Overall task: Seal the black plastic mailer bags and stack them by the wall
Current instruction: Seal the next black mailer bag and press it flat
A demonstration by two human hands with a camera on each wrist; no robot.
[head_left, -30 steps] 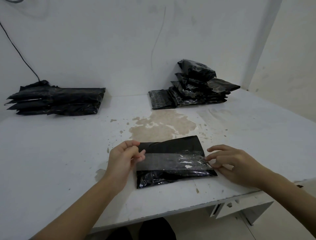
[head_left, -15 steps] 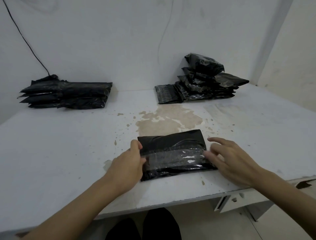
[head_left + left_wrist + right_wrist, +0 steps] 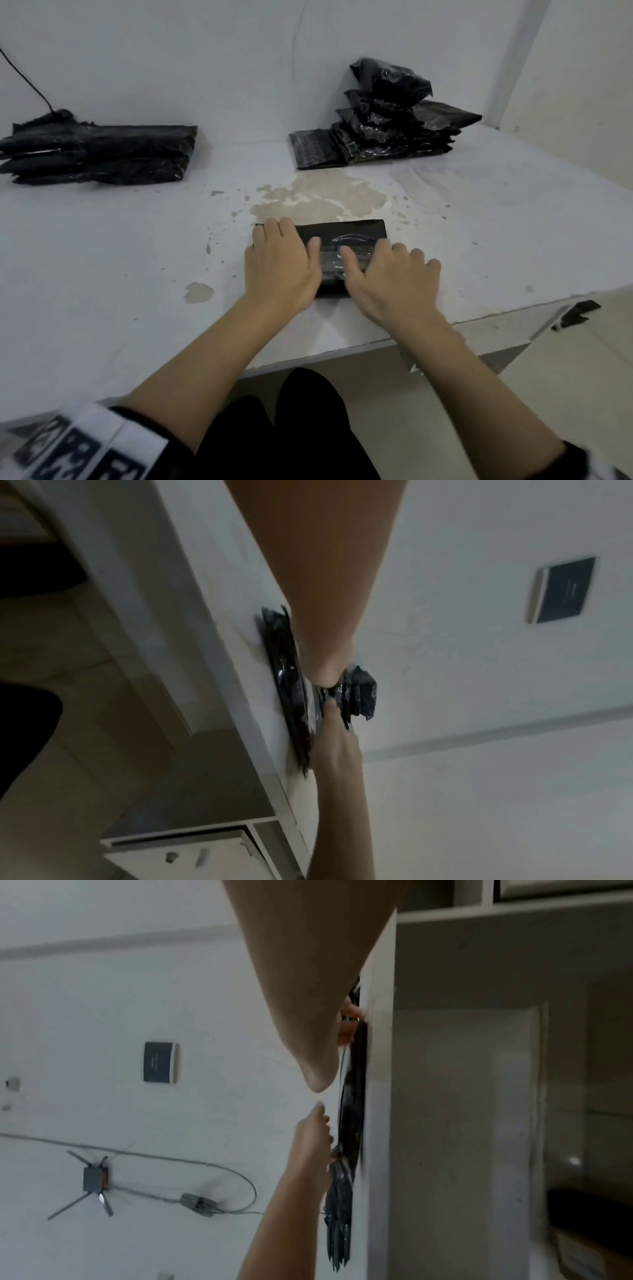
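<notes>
A black plastic mailer bag (image 3: 346,236) lies flat on the white table (image 3: 102,274) near its front edge, with a strip of clear tape across it. My left hand (image 3: 279,260) lies palm down on the bag's left part, fingers straight. My right hand (image 3: 390,274) presses flat on its right part, thumb pointing inward over the tape. The wrist views show the bag (image 3: 291,696) edge-on under both hands (image 3: 318,1069). A neat stack of black bags (image 3: 99,154) lies by the wall at the back left.
A looser heap of black bags (image 3: 383,116) sits at the back right by the wall. A brown stain (image 3: 318,195) marks the table behind the bag. A black cable (image 3: 24,78) runs down the wall at left. The table's front edge is just below my wrists.
Both hands let go of the bag's ends and moved inward onto its top, now pressing flat on the taped flap. My head came closer and lower.
</notes>
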